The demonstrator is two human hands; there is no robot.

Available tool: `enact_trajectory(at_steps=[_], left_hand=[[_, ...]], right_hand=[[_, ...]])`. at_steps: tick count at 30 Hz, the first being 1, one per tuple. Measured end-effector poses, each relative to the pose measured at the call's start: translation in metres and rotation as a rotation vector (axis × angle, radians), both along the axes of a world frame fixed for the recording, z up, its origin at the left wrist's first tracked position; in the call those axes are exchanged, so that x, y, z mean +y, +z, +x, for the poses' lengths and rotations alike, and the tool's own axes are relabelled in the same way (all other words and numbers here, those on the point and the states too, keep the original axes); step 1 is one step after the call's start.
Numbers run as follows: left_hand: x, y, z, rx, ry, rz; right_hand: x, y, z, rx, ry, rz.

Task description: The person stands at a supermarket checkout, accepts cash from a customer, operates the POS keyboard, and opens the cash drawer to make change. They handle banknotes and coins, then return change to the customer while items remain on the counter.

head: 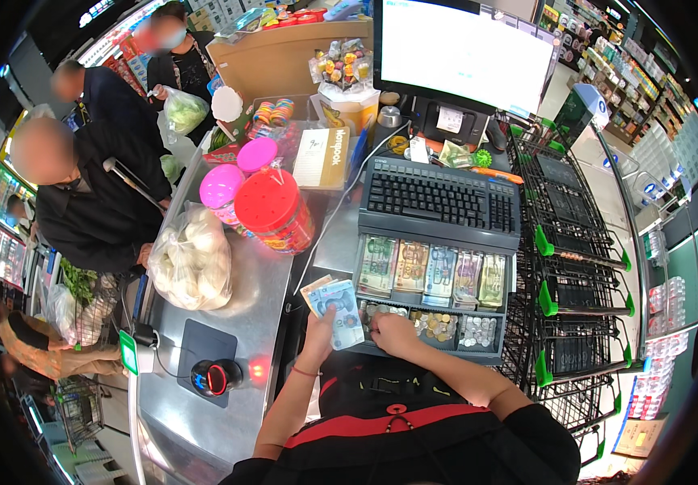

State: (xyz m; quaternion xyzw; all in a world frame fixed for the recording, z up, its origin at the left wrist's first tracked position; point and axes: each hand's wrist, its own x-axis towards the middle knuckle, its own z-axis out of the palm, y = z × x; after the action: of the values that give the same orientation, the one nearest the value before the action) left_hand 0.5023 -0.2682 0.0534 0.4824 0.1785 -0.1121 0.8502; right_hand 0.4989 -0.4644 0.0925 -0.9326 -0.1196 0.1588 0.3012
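Note:
My left hand grips a few banknotes, a blue one in front and a brownish one behind it. They are held just left of the open cash drawer. With curled fingers, my right hand reaches into the leftmost coin compartment; its fingertips are hidden, so whether a coin is pinched there is unclear. Gold-coloured and silver coins fill the middle compartment, and silver coins the right one. Behind them, stacks of banknotes lie sorted by colour under clips.
A keyboard and monitor stand beyond the drawer. Left are a metal counter, a plastic bag of round white goods, a red-lidded jar and a scanner. Shopping carts line the right; people stand across the counter.

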Motion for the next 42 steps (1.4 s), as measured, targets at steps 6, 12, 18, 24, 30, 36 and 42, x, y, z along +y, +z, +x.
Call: enact_trajectory(at_steps=[6, 12, 18, 24, 30, 36, 42], left_hand=[[-0.012, 0.010, -0.004, -0.007, 0.005, 0.053], [-0.033, 0.018, -0.005, 0.025, -0.025, 0.053], [-0.033, 0.020, -0.006, 0.165, -0.118, -0.182], [-0.030, 0.020, -0.006, 0.227, -0.072, -0.452], [-0.028, 0.014, -0.007, 0.157, -0.037, -0.348], [-0.016, 0.015, -0.013, 0.083, 0.016, -0.357], [0.008, 0.012, -0.011, 0.064, 0.095, -0.278]], right_hand=[[-0.019, 0.016, 0.008, -0.033, -0.154, 0.354], [-0.028, 0.021, 0.015, 0.218, -0.220, 0.485], [-0.024, 0.028, 0.013, 0.098, -0.082, 0.585], [-0.015, 0.034, 0.009, -0.204, 0.080, 0.431], [-0.009, 0.036, 0.003, -0.438, 0.104, 0.418], [-0.014, 0.019, 0.016, -0.256, -0.195, 0.547], [-0.020, -0.013, 0.013, -0.617, 0.168, 0.083]])
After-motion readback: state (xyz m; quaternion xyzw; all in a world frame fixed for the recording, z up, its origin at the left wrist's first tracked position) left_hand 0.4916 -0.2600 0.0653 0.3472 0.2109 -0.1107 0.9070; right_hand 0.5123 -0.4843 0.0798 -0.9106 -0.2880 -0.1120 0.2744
